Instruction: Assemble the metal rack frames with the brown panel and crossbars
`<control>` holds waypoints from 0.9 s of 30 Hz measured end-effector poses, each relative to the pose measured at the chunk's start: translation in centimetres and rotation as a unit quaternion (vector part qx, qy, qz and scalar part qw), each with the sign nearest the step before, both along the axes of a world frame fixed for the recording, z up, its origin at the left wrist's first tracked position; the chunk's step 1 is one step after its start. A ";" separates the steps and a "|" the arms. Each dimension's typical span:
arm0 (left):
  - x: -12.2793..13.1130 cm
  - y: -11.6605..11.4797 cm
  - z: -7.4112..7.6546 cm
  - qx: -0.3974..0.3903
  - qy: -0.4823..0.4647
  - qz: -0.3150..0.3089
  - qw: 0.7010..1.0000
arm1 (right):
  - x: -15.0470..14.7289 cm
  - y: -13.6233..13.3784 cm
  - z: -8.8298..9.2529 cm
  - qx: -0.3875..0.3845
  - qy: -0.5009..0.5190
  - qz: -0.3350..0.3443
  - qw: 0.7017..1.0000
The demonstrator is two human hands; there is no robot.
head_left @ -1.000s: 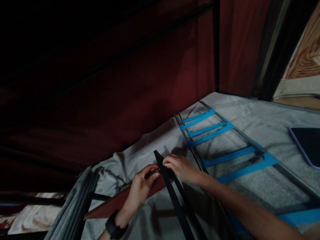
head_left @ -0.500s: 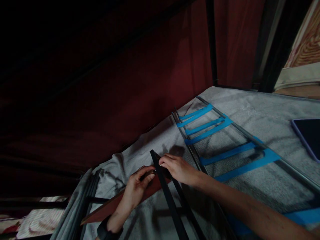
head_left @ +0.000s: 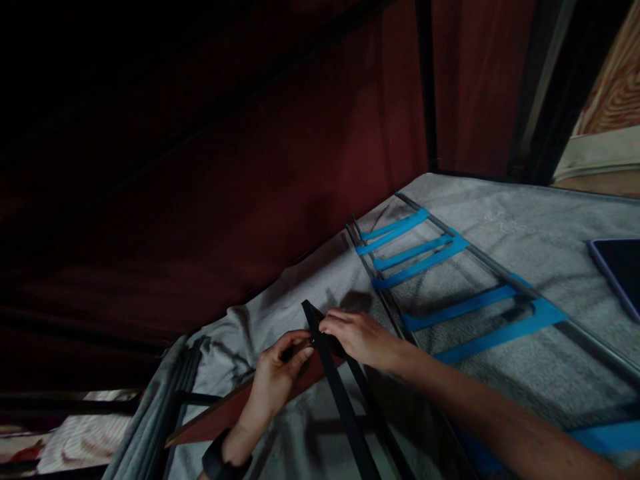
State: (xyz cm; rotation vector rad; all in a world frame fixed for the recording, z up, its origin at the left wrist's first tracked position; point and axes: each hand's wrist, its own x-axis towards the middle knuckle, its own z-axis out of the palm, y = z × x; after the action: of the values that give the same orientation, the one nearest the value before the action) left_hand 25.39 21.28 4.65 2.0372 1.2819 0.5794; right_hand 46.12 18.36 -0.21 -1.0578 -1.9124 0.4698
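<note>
In the head view a narrow black frame (head_left: 343,407) with two long bars stands at a slant in the lower middle, its upper tip between my hands. My left hand (head_left: 277,373), with a dark band at the wrist, pinches something small and pale against the left side of the near bar. From the right, my right hand (head_left: 357,337) has its fingers pressed together at the same spot near the tip. What they hold is too small and dim to name. Behind my left wrist and the bars lies a reddish-brown board (head_left: 205,421).
Blue straps (head_left: 480,328) join long metal tubes (head_left: 493,268) on the grey cloth (head_left: 520,213) to the right. A dark flat device with a purple edge (head_left: 613,287) lies at far right. Dark tubes (head_left: 173,397) rest at lower left. A dark red wall (head_left: 280,167) rises behind.
The whole view has shifted very slightly, so things sit a little further right. Both hands stay at the same spot on the black frame.
</note>
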 end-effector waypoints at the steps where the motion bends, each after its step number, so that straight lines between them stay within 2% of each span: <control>1: 0.0 0.0 -0.1 0.001 -0.003 -0.001 1.000 | 0.0 0.1 0.0 -0.005 0.015 0.002 1.000; 4: -0.1 0.1 -0.3 0.005 -0.006 -0.001 1.000 | -0.3 0.5 -0.2 -0.063 0.115 0.010 0.991; 7: -0.1 0.0 -0.4 0.008 -0.005 -0.001 1.000 | -0.7 0.9 -0.6 -0.162 0.221 0.011 0.962; 10: -0.2 0.0 -0.5 0.006 -0.007 0.002 1.000 | -1.0 0.8 -0.7 -0.214 0.255 -0.004 0.943; 15: -0.6 -0.2 -0.9 0.033 0.013 -0.003 0.999 | -1.1 0.1 -0.3 -0.163 0.189 -0.038 0.968; 18: -0.7 -0.3 -1.1 0.057 0.025 -0.010 0.998 | -1.3 -0.1 -0.1 -0.157 0.183 -0.062 0.969; 21: -0.6 -0.4 -1.1 0.067 0.024 -0.024 0.997 | -1.3 -0.1 0.1 -0.153 0.175 -0.054 0.971; 27: -0.3 -0.6 -0.6 0.066 0.016 -0.021 0.997 | -0.8 0.3 0.2 -0.106 0.079 -0.026 0.991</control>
State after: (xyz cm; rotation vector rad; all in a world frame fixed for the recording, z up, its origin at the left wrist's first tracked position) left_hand 25.12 20.65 4.10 2.1850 1.2448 0.6291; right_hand 45.30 18.63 0.00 -1.1680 -1.7175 0.7189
